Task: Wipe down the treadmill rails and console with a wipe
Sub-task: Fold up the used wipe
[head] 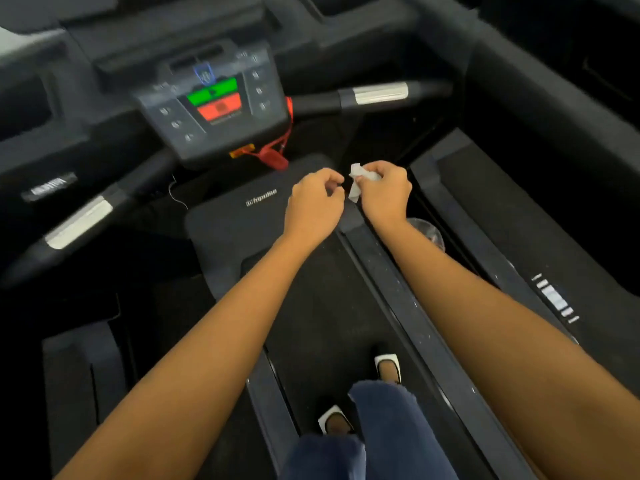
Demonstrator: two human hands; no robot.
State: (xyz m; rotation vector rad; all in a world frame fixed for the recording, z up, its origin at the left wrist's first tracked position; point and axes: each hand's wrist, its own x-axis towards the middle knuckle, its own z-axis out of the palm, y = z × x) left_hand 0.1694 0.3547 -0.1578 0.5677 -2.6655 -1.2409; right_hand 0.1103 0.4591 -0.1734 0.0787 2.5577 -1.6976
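Between the two hands, out front at waist level: a small white wipe (358, 174), bunched and creased.

- Wipe, handling: thin, limp, very light. No stiffness, so it takes whatever shape the fingers give it. Probably damp, so it may cling to itself, and it could tear if pulled hard by one corner. It is best spread flat and backed with several fingers, not pinched at an edge. A wad like this would meet a rail only at a few points.
- Right hand (384, 192): fingers and thumb closed around the wipe's middle. One tuft sticks up past the fingertips. A tail hangs below the thumb, on the side toward the other hand.
- Left hand (313, 202): fingers curled in, thumb near forefinger, nothing visible between them. The fingertips sit just beside the hanging tail. A dark sliver seems to separate them, but motion blur leaves contact uncertain.
- Beyond the grip and to its left: the console (214, 109) with green and red buttons, and a red safety clip (273, 159) dangling under it.
- Right handrail (379, 93): well beyond the grip, silver sensor band showing.
- Left handrail (79, 223): far off to the left.
- Directly beneath the hands: the motor cover (239, 209), with the belt (322, 306) running back toward the person's feet.

Judgement: the wipe is not on any surface yet. This looks like unfolding or re-gripping ahead of wiping.
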